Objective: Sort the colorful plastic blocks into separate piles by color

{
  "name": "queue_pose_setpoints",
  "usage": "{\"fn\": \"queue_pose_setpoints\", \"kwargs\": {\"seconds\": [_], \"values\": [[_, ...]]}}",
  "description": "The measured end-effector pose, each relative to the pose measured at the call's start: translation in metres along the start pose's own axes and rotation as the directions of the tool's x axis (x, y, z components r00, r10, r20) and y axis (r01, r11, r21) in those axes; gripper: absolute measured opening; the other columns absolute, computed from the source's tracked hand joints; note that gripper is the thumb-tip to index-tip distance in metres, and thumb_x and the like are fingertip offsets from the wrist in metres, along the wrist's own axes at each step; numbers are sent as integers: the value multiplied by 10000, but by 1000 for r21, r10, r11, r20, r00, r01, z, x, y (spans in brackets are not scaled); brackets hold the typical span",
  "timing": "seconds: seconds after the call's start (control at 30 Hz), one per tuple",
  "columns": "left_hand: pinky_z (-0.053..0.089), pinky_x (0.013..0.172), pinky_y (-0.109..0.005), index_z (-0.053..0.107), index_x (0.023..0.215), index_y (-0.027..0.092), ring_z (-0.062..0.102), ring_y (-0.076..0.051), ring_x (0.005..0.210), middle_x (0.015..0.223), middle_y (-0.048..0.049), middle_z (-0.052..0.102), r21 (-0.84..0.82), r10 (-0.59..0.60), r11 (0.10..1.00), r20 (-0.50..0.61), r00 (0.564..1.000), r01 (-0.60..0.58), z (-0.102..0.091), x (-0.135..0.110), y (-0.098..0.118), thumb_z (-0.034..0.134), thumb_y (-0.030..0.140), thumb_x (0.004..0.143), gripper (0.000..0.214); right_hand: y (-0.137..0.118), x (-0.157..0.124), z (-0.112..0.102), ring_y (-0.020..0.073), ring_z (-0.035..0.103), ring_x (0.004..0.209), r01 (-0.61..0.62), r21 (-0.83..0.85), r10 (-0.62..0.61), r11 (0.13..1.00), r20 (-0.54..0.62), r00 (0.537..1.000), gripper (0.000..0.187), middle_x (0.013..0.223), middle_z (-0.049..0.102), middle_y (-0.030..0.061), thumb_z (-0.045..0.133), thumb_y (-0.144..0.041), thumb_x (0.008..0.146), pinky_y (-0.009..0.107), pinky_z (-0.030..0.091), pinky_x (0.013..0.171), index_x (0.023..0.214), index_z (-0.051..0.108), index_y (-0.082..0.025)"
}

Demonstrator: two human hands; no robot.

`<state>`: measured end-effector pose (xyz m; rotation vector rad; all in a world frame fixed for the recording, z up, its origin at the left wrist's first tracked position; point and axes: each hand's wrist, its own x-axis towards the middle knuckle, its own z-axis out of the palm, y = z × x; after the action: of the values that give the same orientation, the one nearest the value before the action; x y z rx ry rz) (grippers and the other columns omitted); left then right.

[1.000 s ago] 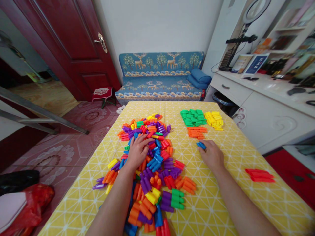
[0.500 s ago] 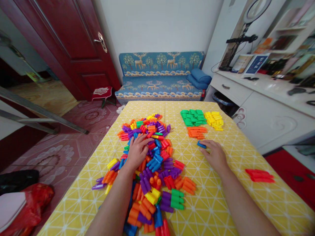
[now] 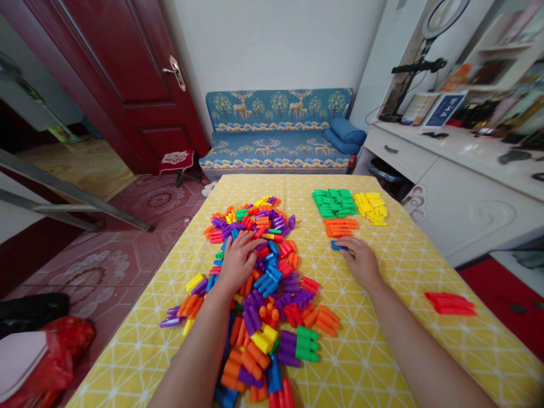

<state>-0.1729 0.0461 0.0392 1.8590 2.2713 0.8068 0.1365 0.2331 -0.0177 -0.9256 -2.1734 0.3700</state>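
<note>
My right hand [image 3: 360,260] has its fingers closed on a blue plastic building block [image 3: 338,245], low over the tablecloth just below a row of orange blocks [image 3: 341,228]. Resting on the left part of the mixed pile, my left hand [image 3: 240,258] has its fingers spread and nothing visible in its grasp. The mixed pile [image 3: 293,283] holds purple, orange, red, blue, yellow and green bullet-shaped blocks, many joined in groups. Beyond the orange row lie a green group [image 3: 334,203] and a yellow group [image 3: 371,208]. Red blocks [image 3: 451,304] lie apart at the right.
A yellow patterned cloth covers the table [image 3: 374,362]. Behind it stands a blue sofa [image 3: 272,141]; a white cabinet [image 3: 463,198] runs along the right. At the left are a metal frame [image 3: 72,208], a small red stool [image 3: 177,161] and a red bag [image 3: 70,348] on the floor.
My right hand has shifted slightly left with the blue block, closer under the orange row. My left hand stays on the pile.
</note>
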Motion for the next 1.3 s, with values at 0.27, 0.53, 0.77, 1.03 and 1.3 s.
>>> {"fn": "queue_pose_setpoints", "kwargs": {"seconds": [0.27, 0.53, 0.77, 1.03, 1.3], "values": [[158, 1137, -579, 633, 1198, 346, 382, -235, 1361, 1392, -15, 527, -2, -3, 1000, -1, 1000, 3, 0, 0, 0, 406, 170, 858, 446, -3, -3, -2, 227, 602, 1031, 40, 1, -40, 999, -14, 999, 276, 1077, 701, 49, 500, -159, 817, 440, 462, 922, 970, 716, -239], [152, 1143, -583, 632, 1206, 344, 376, -243, 1367, 1401, -11, 521, -4, -7, 1000, -5, 1000, 7, 2, 0, -1, 414, 157, 846, 460, -91, -4, -5, 185, 613, 990, 181, 221, -178, 958, -34, 983, 225, 1000, 693, 39, 511, -149, 877, 377, 480, 904, 956, 694, -251], [169, 1138, -572, 633, 1200, 338, 392, -235, 1354, 1387, -15, 534, 2, 13, 1000, -23, 1000, -13, -1, 0, 0, 406, 167, 863, 441, -173, -9, 32, 301, 408, 1299, 148, 197, -220, 969, 422, 879, 668, 1449, 438, 85, 739, -262, 717, 511, 350, 1063, 1345, 509, -273], [158, 1147, -552, 648, 1182, 316, 402, -230, 1344, 1379, -19, 542, -15, 17, 1000, -31, 999, -17, -1, 0, -2, 397, 157, 862, 437, -186, -4, 50, 208, 550, 1053, 125, 223, -201, 967, 358, 912, 283, 1112, 579, 49, 650, -135, 720, 367, 439, 950, 985, 667, -233], [153, 1148, -563, 648, 1178, 325, 390, -232, 1354, 1382, -11, 538, -13, 2, 1000, -16, 1000, -3, -1, 0, -1, 390, 157, 863, 441, -190, -6, 53, 224, 570, 976, 65, 144, -113, 988, 361, 925, 345, 985, 632, 41, 616, -99, 682, 365, 454, 893, 993, 654, -241]]}}
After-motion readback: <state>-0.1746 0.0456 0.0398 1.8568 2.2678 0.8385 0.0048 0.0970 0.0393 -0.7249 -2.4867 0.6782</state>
